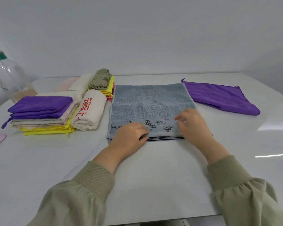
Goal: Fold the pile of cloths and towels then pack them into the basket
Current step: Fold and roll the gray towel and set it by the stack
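So the grey-blue towel (151, 106) is lying flat about mid-tabletop, a bit closer to the far edge than the near one. It's doubled over, and its patterned band and dark-striped hem run left to right, parallel to the near edge. That's its longer way as far as I can tell. The short sides head off toward the far edge.

Both hands are on that near hem. The left hand (130, 136) has its fingers curled over the hem near the towel's near-left corner, gripping the fold. The right hand (194, 124) sits on the patterned band toward the near-right corner with its fingers bent, but it's blurry, so I honestly can't tell if it's pinching anything or just pressing down.

Just off the towel's far-right corner there's a purple cloth (219, 97) spread out flat.

Over toward the left edge are the folded stacks (44, 118), purple on top of beige and yellow. A cream towel (90, 111) with red lettering is right beside them. A clear bottle (5, 74) stands at the far-left corner.
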`<state>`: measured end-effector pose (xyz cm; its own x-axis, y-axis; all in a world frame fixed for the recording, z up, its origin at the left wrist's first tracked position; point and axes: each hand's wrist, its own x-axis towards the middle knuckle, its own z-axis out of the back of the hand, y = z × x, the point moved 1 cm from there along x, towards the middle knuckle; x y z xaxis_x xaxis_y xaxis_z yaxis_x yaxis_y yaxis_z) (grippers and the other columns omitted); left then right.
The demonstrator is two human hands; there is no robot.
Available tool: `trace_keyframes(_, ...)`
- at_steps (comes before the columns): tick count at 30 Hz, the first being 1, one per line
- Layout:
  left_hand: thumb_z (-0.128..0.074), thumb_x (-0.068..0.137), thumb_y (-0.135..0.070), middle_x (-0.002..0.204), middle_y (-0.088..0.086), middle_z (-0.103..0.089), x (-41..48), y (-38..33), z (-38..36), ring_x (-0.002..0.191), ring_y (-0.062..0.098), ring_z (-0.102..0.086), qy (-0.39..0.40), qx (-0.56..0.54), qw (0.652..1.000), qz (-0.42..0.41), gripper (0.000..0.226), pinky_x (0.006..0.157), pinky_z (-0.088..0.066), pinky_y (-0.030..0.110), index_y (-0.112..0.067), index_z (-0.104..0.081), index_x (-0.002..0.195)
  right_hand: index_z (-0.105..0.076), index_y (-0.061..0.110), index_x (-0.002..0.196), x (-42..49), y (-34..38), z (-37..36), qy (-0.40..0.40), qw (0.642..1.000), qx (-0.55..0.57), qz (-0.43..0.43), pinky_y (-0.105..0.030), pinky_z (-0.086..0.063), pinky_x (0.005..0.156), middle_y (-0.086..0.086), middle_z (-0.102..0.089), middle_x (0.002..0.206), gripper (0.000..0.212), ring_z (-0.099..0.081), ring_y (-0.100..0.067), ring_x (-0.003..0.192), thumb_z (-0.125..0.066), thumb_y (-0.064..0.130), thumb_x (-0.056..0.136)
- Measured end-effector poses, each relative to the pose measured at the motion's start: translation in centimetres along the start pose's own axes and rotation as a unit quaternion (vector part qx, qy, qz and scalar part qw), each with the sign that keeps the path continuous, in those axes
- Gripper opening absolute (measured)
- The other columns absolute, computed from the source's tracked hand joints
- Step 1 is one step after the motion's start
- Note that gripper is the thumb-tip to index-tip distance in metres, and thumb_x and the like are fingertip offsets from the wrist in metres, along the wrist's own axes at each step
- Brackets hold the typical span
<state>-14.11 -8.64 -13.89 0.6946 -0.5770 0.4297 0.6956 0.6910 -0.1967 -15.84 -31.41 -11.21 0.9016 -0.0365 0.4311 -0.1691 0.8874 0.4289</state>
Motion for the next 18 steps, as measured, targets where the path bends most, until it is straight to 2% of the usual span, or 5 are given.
trace_keyframes(2,-0.042,0.088,-0.033,0.079,-0.005,-0.067,0.1,0.0,-0.3,0.075,0.017,-0.061,-0.019,0.019,1.0,-0.014,0.037,0.061,-0.054,0.032,-0.014,-0.072,0.079,-0.071,0.013,0.097,-0.8,1.1,-1.3,0.134,0.99,0.029,0.046,-0.027,-0.038,0.083,-0.003,-0.059,0.093,0.014,-0.052,-0.02,0.096,-0.062,0.017,0.087)
trace_keyframes(4,-0.04,0.088,-0.031,0.072,-0.003,-0.063,0.2,-0.1,-0.3,0.069,0.018,-0.059,-0.048,0.03,0.998,-0.018,0.036,0.054,-0.051,0.03,-0.013,-0.067,0.072,-0.07,0.018,0.103,-1.1,1.0,-1.9,0.182,0.981,0.012,0.06,-0.024,-0.036,0.087,0.001,-0.056,0.097,0.021,-0.048,-0.015,0.099,-0.066,0.028,0.085)
trace_keyframes(9,-0.041,0.094,-0.023,0.074,0.002,-0.057,0.3,-1.1,0.6,0.066,0.019,-0.053,-0.118,0.037,0.992,-0.029,0.031,0.048,-0.042,0.029,-0.01,-0.063,0.076,-0.072,0.014,0.104,-0.8,1.0,-2.1,0.141,0.989,0.014,0.047,-0.029,-0.04,0.089,-0.005,-0.06,0.1,0.021,-0.052,-0.02,0.102,-0.067,0.022,0.085)
trace_keyframes(15,-0.043,0.09,-0.027,0.076,0.0,-0.056,-0.4,-1.0,-0.3,0.072,0.02,-0.056,-0.004,0.029,0.998,-0.059,0.025,0.053,-0.044,0.029,-0.015,-0.06,0.078,-0.066,0.012,0.09,-1.0,0.8,-1.6,0.145,0.988,-0.017,0.059,-0.026,-0.038,0.078,0.005,-0.053,0.088,0.017,-0.053,-0.021,0.093,-0.06,0.001,0.079)
trace_keyframes(18,-0.061,0.087,-0.026,0.083,-0.002,-0.057,-0.5,-0.7,-0.2,0.081,0.019,-0.055,0.024,-0.002,0.999,-0.04,0.011,0.062,-0.041,0.028,-0.016,-0.062,0.084,-0.063,0.01,0.072,-1.0,0.9,-1.0,0.115,0.986,-0.004,0.121,-0.03,-0.04,0.068,0.003,-0.054,0.078,0.026,-0.055,-0.028,0.08,-0.052,-0.013,0.066)
